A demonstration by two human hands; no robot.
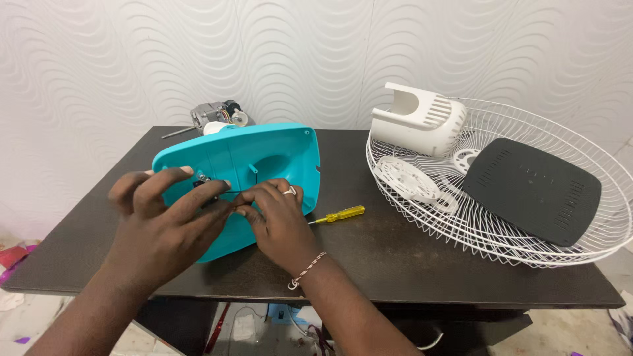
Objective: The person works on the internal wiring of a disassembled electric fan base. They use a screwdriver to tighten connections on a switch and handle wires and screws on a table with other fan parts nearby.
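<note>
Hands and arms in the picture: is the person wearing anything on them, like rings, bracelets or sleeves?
Yes. The right hand has a silver-coloured ring on one finger, and its wrist wears a thin bracelet of twisted light and reddish thread. The left hand shows no ring or band that I can see. Both forearms are bare, with no sleeves or gloves in view.

- Left hand (165,221) and right hand (280,221) pinch thin wires on a teal housing (264,158).
- Yellow screwdriver (339,214) lies just beside it.
- Wire grille (501,237) holds a black panel (534,191) and white cover (419,122).
</note>
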